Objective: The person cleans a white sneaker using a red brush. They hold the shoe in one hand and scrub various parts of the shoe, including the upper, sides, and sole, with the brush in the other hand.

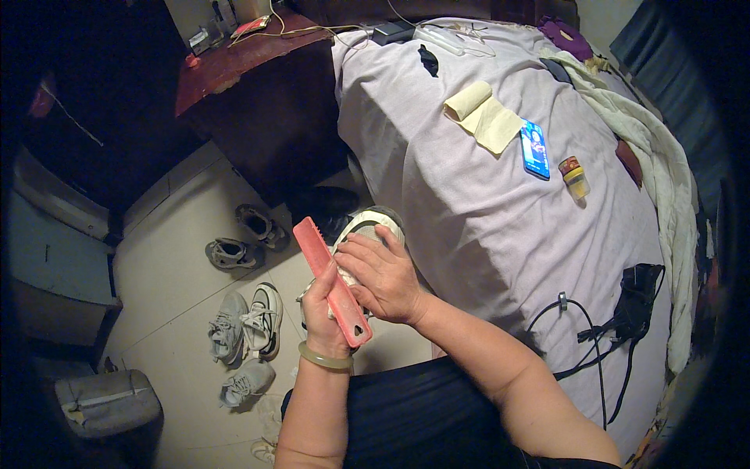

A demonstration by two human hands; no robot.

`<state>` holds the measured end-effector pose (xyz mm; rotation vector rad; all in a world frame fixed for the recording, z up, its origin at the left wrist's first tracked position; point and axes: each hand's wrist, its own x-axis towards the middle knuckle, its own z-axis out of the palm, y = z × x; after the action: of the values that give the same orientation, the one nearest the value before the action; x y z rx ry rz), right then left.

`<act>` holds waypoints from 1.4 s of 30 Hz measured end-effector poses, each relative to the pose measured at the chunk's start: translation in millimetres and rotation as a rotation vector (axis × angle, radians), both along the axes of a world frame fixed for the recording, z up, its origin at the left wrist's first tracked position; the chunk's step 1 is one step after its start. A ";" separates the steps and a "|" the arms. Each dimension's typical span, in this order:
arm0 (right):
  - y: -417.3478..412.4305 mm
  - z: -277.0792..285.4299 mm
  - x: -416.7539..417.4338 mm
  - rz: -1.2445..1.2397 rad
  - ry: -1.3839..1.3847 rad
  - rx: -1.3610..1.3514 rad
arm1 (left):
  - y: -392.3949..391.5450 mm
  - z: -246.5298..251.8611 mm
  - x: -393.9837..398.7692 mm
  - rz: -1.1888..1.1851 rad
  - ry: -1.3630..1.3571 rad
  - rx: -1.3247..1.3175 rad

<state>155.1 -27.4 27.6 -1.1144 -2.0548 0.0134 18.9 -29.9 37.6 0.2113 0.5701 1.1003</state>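
Low in front of me, my left hand [326, 311] is closed around a long red plastic brush [319, 258], with short bristles along one edge and a hole near its lower end. The same hand is against a white and grey sneaker [366, 225], partly hidden by both hands; whether it also grips the shoe I cannot tell. Across the sneaker's upper lies my right hand [381, 272], fingers spread, its palm side hidden. A pale bangle [325, 356] circles my left wrist.
Several shoes stand on the tiled floor [176, 305], including a white sneaker [262, 319] and dark shoes [233, 253]. On the sheeted bed [469, 234] lie a paper roll [483, 117], a lit phone [535, 149], a small jar [574, 179] and black cables [597, 346]. A bin [108, 404] is lower left.
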 end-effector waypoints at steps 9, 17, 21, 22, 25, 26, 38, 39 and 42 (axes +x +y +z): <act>4.2 -2.8 6.9 0.014 -0.014 0.026 | -0.8 -0.3 3.2 -0.009 -0.007 -0.034; 14.0 -3.0 32.5 -0.119 -0.075 0.033 | -4.7 -4.7 7.6 -0.050 0.049 -0.061; 13.8 -2.5 31.4 -0.128 -0.070 0.020 | -3.8 -8.8 4.3 -0.060 0.076 -0.072; 13.8 -2.4 30.0 -0.128 -0.069 0.012 | -3.1 -14.3 2.1 -0.067 0.065 -0.078; 14.2 -2.6 27.9 -0.136 -0.067 0.006 | -2.9 -15.1 1.2 -0.061 0.061 -0.086; 13.7 -2.0 27.8 -0.137 -0.066 0.006 | -3.1 -13.1 1.6 -0.055 0.065 -0.088; 22.0 -3.3 51.2 -0.257 -0.110 0.001 | -5.1 -13.1 1.8 -0.076 0.096 -0.079; 22.4 -3.5 53.3 -0.301 -0.065 0.007 | -5.1 -11.7 2.9 -0.065 0.098 -0.091; 20.6 0.1 53.9 -0.374 0.022 0.038 | -2.5 -6.6 3.7 -0.027 0.087 -0.113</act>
<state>209.1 -6.7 27.7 -1.4506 -1.7915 -0.1974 22.6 -32.4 31.0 0.1682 0.7033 1.0326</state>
